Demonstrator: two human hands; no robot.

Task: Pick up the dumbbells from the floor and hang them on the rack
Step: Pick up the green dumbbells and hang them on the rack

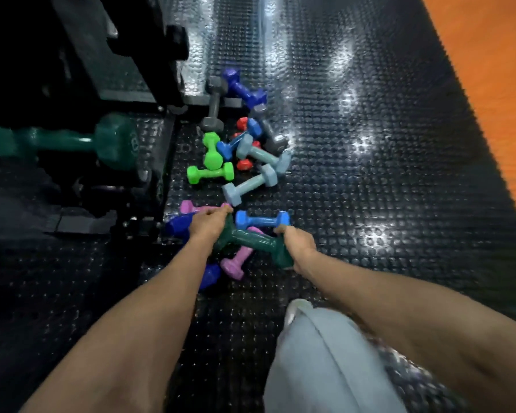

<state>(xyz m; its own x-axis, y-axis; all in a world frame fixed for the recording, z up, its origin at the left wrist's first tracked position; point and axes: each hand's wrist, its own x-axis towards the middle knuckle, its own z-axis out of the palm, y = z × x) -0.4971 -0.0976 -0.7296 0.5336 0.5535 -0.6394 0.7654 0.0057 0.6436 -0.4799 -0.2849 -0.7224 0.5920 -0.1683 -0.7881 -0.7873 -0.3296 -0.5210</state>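
A black studded rubber floor [370, 204] meets an orange strip [495, 70], possibly matting, at the right edge.

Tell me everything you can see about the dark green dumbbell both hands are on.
The dark green dumbbell looks glossy, as if vinyl-coated, with a rounded handle and blocky ends. It lies roughly level, low over the black studded floor. The left hand covers its left end, the right hand its right end. It crosses over a pink dumbbell, just nearer than a blue dumbbell.
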